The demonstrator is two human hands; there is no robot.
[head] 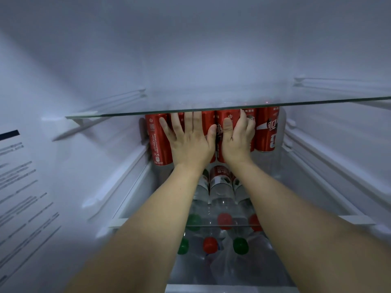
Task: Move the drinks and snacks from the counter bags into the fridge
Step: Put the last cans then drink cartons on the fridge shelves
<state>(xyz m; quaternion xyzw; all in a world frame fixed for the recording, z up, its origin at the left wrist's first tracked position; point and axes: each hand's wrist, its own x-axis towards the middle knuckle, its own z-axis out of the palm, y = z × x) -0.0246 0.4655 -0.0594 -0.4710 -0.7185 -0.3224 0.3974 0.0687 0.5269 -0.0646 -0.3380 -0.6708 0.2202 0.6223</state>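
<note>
Both my arms reach into the fridge under a glass shelf (317,102). Several tall red cola cans (157,142) stand in a row at the back of the middle glass shelf (296,172). My left hand (190,142) lies flat against the cans left of centre, fingers spread and holding nothing. My right hand (239,138) curls around a red can (221,127) in the middle of the row, thumb on its front. One more can (267,132) stands at the right end. Under the middle shelf lie clear bottles with red and green caps (224,220).
White fridge walls close in on both sides, with shelf rails (317,157) on the right and a printed label (19,178) on the left wall. The upper glass shelf edge sits just above my fingertips. More bottles and a clear plastic bag (230,261) fill the bottom level.
</note>
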